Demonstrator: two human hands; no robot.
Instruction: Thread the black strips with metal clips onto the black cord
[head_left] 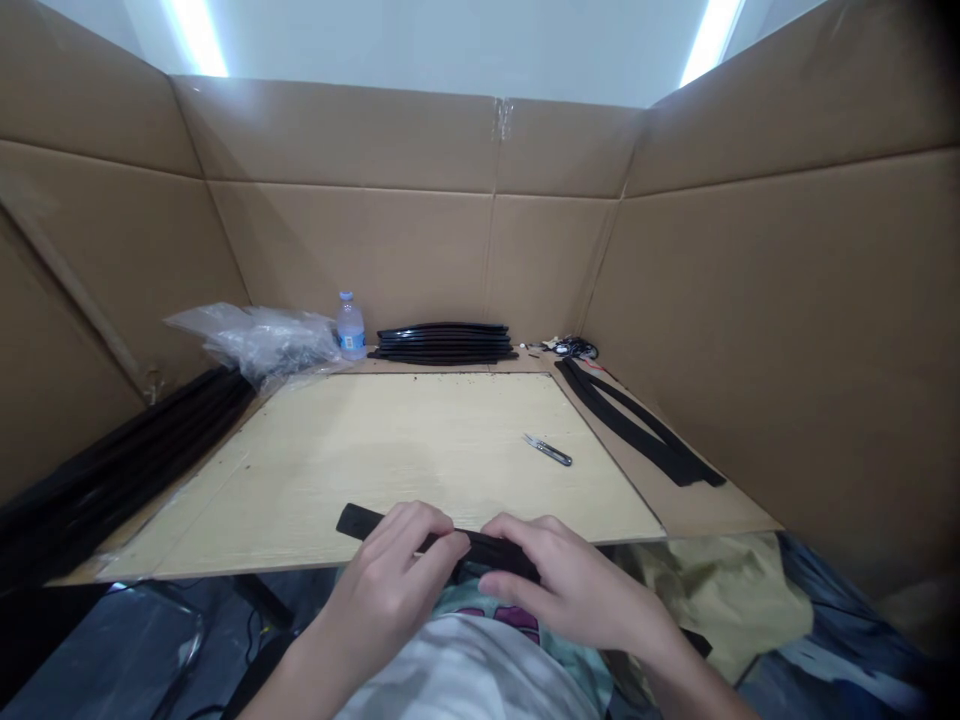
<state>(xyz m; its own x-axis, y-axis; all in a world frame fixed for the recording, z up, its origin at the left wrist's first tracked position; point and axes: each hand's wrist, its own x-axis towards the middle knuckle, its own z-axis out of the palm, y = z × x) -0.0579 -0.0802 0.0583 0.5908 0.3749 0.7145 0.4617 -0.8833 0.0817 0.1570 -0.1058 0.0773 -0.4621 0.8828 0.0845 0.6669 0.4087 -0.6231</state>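
A long black rubber strip (358, 521) lies across the near edge of the pale wooden board (390, 450). My left hand (390, 580) curls its fingers over the strip near its left end. My right hand (570, 580) grips the same strip just to the right, fingers bent over it. The strip's right part is hidden under my hands and runs off the board's edge toward my lap.
Small metal snips (549, 450) lie on the board at right. Black strips (444, 343) are stacked at the back, more black strips (637, 420) at right and a black bundle (127, 450) along the left. A water bottle (350, 326) and clear plastic bag (255, 340) sit at back left. Cardboard walls (750, 300) surround everything.
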